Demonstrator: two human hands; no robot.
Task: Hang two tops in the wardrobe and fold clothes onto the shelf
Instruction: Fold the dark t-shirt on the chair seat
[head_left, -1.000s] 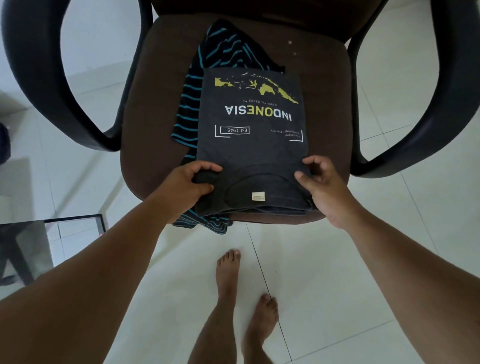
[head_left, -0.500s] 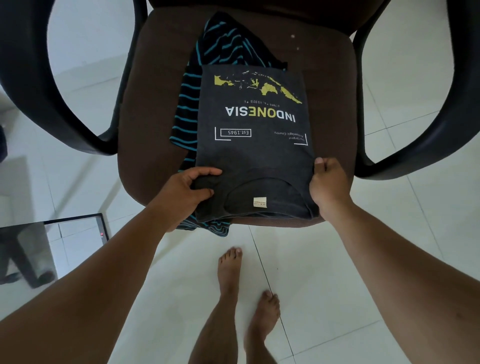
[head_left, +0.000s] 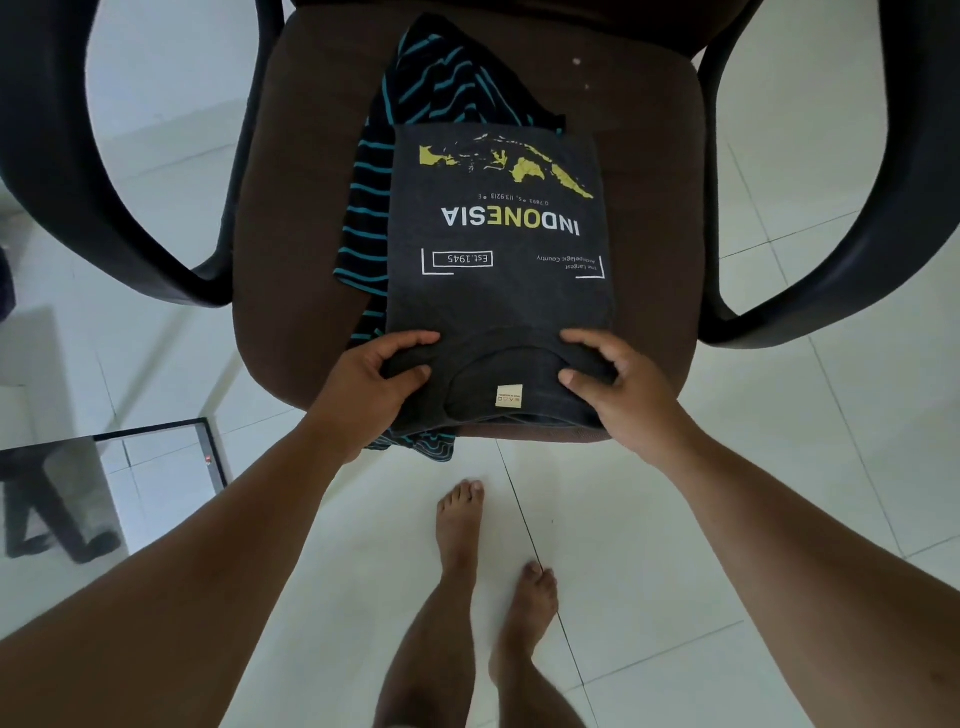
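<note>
While both hands are gripping the collar end of the folded dark grey cotton T-shirt (head_left: 498, 270), the left hand (head_left: 374, 384) is pinching the near left corner, thumb on top and fingers curled under the fabric, and the right hand (head_left: 618, 384) is pinching the near right corner the same way. The T-shirt is lying print-up on the brown cushioned seat of the armchair (head_left: 649, 208), its yellow map graphic and "INDONESIA" lettering reading upside down from the wearer's view, a small beige neck label showing between the two hands. Underneath it, a black garment with teal stripes (head_left: 426, 83) is sticking out on the far and left sides and hanging over the seat's front edge. The chair's dark curved plastic armrests are flanking the seat. The person's bare feet (head_left: 493, 540) are standing on the white tiled floor (head_left: 779, 441), just before the chair.
</note>
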